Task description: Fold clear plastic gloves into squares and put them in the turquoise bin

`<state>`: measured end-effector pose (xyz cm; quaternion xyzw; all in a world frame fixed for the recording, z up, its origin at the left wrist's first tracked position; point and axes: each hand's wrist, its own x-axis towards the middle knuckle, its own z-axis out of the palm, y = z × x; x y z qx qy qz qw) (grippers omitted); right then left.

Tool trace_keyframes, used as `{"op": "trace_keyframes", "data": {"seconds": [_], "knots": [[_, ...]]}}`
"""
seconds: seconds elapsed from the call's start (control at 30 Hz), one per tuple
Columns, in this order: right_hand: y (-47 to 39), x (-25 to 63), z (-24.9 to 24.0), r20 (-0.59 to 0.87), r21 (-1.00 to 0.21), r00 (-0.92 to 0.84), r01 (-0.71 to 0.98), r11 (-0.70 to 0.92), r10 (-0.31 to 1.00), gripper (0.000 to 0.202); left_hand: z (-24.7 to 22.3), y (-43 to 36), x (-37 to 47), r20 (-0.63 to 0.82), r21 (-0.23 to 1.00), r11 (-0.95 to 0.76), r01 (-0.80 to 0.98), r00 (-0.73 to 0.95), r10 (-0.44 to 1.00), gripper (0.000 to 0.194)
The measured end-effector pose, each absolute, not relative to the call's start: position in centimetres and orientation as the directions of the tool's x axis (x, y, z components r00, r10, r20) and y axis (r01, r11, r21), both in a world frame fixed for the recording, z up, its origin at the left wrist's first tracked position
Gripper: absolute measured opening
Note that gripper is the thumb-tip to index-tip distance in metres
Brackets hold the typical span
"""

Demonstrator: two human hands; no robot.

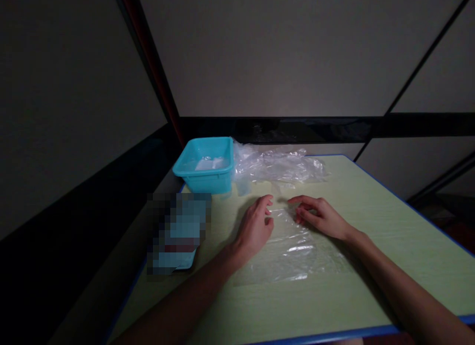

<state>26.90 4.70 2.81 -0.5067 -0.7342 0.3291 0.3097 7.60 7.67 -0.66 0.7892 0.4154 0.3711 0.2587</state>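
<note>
A clear plastic bag [293, 253] lies flat on the pale green table, between and below my hands. My left hand [255, 227] is over its upper left part, fingers curled and apart from the thumb, with nothing seen between them. Over the bag's upper right edge is my right hand [321, 217], its index finger stretched out and the other fingers bent in toward the thumb. Whether those bent fingers touch the bag is too small to tell.
A turquoise basket [204, 174] with white and clear items inside stands at the back left. Crumpled clear plastic [278, 166] lies beside it along the back edge. A blurred-out flat object [183, 231] is on the left of the table [393, 236].
</note>
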Motion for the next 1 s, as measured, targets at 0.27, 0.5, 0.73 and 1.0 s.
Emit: {"op": "trace_keyframes", "data": {"seconds": [0.27,0.5,0.73,1.0], "knots": [[4.9,27.3,2.3,0.101,-0.808,-0.289,0.535,0.248,0.952,0.031,0.2,7.2,7.5,0.397,0.603,-0.612,0.512,0.473,0.787,0.038],[4.9,27.2,2.3,0.081,-0.785,-0.222,0.587,0.199,0.972,0.028,0.9,6.7,7.6,0.385,0.457,-0.673,0.582,0.553,0.739,0.030],[4.8,26.6,3.3,0.190,-0.886,-0.132,0.404,0.228,0.973,0.019,1.3,6.3,7.6,0.396,0.307,-0.816,0.489,0.714,0.577,0.030],[5.2,26.7,2.3,-0.105,-0.978,-0.264,0.200,-0.052,0.959,0.029,1.4,6.1,7.7,0.284,0.286,-0.838,0.464,0.795,0.537,0.035]]}}
